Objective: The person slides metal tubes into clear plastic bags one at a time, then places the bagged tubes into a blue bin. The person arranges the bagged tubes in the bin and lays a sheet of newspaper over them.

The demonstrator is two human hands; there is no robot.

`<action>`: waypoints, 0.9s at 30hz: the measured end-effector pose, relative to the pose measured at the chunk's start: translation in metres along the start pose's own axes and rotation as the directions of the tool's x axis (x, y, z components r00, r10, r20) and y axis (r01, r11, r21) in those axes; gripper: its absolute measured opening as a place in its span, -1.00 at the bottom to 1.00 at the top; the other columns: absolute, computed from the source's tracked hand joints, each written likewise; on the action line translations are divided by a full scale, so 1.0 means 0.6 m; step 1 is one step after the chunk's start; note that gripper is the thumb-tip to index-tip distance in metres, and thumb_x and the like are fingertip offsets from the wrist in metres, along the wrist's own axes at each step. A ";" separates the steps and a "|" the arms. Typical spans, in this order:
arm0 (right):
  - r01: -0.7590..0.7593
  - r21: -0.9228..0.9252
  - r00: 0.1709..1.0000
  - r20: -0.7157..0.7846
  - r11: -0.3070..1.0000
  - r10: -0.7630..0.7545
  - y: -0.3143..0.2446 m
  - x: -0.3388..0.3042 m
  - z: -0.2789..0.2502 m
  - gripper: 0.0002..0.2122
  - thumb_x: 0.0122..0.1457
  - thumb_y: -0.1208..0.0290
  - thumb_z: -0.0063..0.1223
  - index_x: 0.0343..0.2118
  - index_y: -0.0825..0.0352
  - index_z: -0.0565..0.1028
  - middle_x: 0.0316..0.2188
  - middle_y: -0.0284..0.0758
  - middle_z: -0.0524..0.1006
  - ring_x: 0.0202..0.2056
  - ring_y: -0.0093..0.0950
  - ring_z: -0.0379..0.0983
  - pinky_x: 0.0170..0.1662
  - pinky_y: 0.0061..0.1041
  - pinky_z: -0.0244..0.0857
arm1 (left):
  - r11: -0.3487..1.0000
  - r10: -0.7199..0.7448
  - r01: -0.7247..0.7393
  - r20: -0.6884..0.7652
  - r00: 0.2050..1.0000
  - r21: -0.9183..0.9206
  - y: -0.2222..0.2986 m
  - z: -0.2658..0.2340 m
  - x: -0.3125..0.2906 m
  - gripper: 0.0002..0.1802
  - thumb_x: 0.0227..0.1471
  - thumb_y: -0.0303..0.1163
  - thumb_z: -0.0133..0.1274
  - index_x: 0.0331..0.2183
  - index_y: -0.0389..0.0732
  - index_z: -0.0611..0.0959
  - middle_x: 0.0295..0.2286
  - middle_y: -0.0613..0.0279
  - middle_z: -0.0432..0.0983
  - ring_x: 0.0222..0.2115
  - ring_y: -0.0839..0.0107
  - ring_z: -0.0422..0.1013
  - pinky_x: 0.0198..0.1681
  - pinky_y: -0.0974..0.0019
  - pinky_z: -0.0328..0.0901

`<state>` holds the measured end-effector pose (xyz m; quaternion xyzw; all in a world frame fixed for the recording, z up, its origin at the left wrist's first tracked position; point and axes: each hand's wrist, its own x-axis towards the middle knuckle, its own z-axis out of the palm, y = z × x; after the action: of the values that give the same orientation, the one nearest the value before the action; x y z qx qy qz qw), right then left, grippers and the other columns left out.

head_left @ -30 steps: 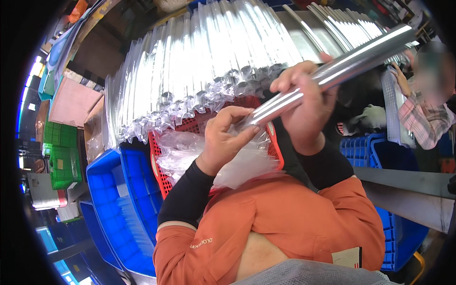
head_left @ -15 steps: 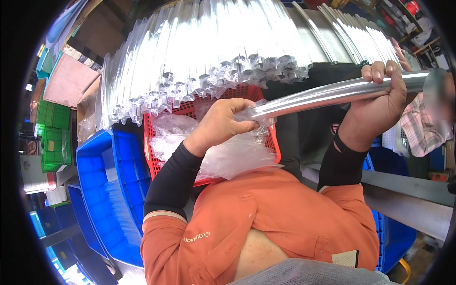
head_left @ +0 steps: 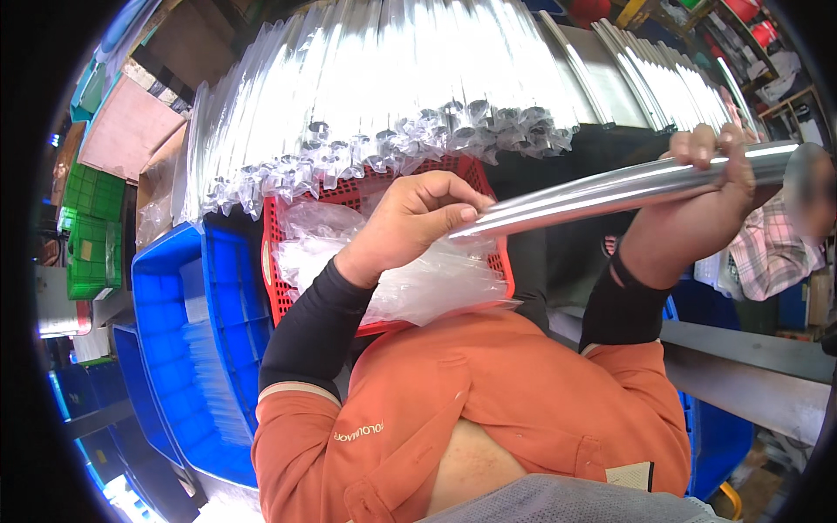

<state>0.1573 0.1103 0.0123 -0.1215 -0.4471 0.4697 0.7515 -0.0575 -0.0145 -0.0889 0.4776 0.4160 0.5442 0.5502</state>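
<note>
A long shiny metal tube slants across in front of me, its left end lower than its right. My right hand is wrapped around it toward the right end. At the left end, my left hand is closed, thumb and fingers pinching at the tube's upper edge. Whether a thin film lies between these fingers and the metal I cannot make out. Under the left hand stands a red perforated basket holding many clear plastic bags.
Rows of tubes in clear film lie beyond the basket, with bare metal tubes to their right. Blue crates stand at my left, green crates farther off. A person's plaid sleeve shows at far right.
My left fingers have slid slightly right along the tube's end, and the clear film that showed at them is no longer distinct. The tube's left end has dropped slightly.
</note>
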 end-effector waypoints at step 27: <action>0.157 -0.522 0.756 0.609 0.838 0.238 0.196 -0.006 0.032 -0.39 0.10 0.50 0.03 0.20 0.45 0.05 -0.03 -0.09 0.41 -0.08 -0.26 0.42 0.00 -0.37 0.27 | 0.839 0.507 -0.543 -0.418 0.754 0.037 0.197 0.003 0.112 -0.77 0.17 -0.48 -0.06 -0.13 -0.37 0.46 -0.19 0.05 0.50 -0.18 0.30 0.47 -0.11 0.26 0.38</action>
<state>0.0713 0.1647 -0.0496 -0.1680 -0.7915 0.3522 0.4704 -0.0756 0.0468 0.0314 0.4252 0.3472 0.7820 0.2952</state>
